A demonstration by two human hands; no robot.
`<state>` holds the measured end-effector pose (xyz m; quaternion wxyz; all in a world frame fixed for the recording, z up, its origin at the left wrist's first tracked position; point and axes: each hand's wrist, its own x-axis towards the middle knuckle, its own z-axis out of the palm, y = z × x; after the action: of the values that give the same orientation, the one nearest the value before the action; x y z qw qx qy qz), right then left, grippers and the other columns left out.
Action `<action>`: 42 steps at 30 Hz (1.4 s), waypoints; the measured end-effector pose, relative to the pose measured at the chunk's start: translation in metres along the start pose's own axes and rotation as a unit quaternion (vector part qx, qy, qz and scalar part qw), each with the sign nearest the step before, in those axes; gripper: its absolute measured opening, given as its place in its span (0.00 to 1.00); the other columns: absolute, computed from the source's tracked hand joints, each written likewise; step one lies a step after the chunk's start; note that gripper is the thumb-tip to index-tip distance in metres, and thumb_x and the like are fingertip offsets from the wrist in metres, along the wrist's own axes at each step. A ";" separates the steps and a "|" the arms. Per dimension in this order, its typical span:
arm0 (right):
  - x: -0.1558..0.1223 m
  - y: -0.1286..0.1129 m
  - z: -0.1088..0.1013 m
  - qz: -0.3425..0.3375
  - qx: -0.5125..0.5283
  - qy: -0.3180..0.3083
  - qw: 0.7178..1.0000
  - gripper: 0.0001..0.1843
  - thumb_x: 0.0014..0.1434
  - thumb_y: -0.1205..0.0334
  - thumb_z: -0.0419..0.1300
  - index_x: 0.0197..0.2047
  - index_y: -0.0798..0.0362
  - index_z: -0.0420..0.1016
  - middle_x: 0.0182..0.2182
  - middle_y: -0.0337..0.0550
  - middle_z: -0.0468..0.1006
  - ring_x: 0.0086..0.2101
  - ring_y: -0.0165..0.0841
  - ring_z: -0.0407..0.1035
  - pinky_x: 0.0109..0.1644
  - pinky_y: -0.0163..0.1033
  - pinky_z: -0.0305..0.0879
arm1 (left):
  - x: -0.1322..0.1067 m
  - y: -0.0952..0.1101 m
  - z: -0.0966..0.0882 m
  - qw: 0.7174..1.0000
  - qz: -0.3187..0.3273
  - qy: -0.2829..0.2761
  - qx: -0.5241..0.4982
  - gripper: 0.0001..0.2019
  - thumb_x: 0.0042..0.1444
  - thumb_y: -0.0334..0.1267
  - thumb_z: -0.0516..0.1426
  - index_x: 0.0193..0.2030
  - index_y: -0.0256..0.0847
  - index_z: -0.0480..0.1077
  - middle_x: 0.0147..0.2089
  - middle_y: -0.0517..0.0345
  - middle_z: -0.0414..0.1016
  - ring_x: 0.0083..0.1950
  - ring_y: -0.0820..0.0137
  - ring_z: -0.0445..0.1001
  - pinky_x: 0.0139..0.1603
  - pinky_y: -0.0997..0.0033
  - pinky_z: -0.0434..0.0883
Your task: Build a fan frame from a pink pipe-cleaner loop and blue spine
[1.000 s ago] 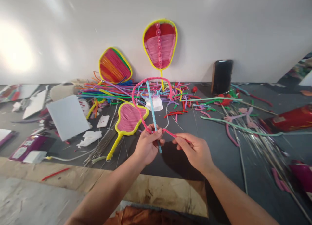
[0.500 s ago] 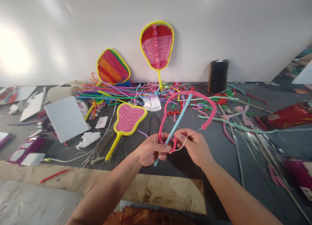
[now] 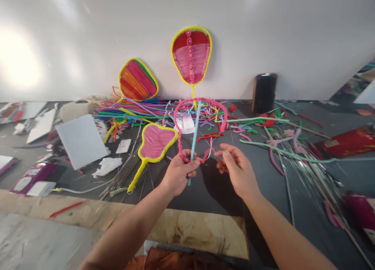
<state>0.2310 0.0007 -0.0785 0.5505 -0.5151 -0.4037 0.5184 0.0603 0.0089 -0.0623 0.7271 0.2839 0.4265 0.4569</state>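
Observation:
My left hand point(image 3: 181, 170) pinches a fan-shaped frame near its lower end. The frame is a bent pink pipe cleaner point(image 3: 225, 116) with a light blue pipe cleaner point(image 3: 195, 131) running up its middle to the top of the loop. Below the fingers the blue end pokes out. At the lower right, the pink end curls upward, with a thin pale bare wire point(image 3: 210, 153) beside it. Just right of that end is my right hand point(image 3: 236, 166), apart from the frame, its fingers loosely bent and nothing visible in them.
Behind lies a heap of coloured pipe cleaners point(image 3: 152, 110). A pink fan with yellow rim point(image 3: 158, 141) lies left; two more fans point(image 3: 191, 55) lean on the white wall. A phone point(image 3: 264, 92) stands back right. Bare wires point(image 3: 316, 172), a red can point(image 3: 351, 140) and white card point(image 3: 82, 141) lie around.
My right hand has let go of the frame's pink end and moved slightly right. My left hand has raised and turned the frame, so its loop sits farther left and more upright.

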 end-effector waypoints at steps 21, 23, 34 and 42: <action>-0.019 -0.004 0.008 0.017 -0.204 -0.148 0.968 0.15 0.61 0.59 0.51 0.48 0.52 0.70 0.17 0.33 0.71 0.13 0.27 0.62 0.16 0.32 0.59 | -0.019 -0.009 0.000 0.832 0.280 -0.048 0.477 0.13 0.52 0.26 0.53 0.40 0.45 0.74 0.36 0.54 0.76 0.37 0.65 0.70 0.44 0.69 0.64; -0.020 -0.009 0.009 0.010 -0.188 -0.146 0.971 0.12 0.61 0.57 0.52 0.41 0.53 0.73 0.18 0.35 0.72 0.13 0.26 0.62 0.17 0.31 0.59 | -0.019 -0.010 0.001 0.850 0.262 -0.011 0.457 0.12 0.51 0.26 0.54 0.38 0.45 0.74 0.35 0.56 0.75 0.36 0.67 0.70 0.42 0.71 0.64; -0.026 -0.012 0.010 -0.201 -0.239 -0.055 0.948 0.08 0.59 0.60 0.59 0.38 0.49 0.79 0.34 0.45 0.80 0.31 0.34 0.74 0.36 0.39 0.72 | -0.003 -0.003 0.004 0.989 0.103 0.061 0.082 0.13 0.47 0.37 0.64 0.35 0.39 0.64 0.28 0.63 0.70 0.24 0.79 0.61 0.24 0.79 0.59; -0.011 -0.011 0.006 0.001 -0.062 -0.034 0.998 0.13 0.54 0.52 0.62 0.35 0.54 0.77 0.24 0.41 0.77 0.20 0.26 0.65 0.21 0.32 0.62 | -0.005 0.005 0.006 0.994 -0.001 0.000 -0.106 0.15 0.43 0.29 0.66 0.36 0.38 0.65 0.30 0.62 0.69 0.23 0.83 0.57 0.22 0.82 0.55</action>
<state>0.2255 -0.0090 -0.0661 0.5031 -0.5305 -0.4527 0.5104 0.0620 0.0067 -0.0537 0.7539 0.2046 0.3756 0.4986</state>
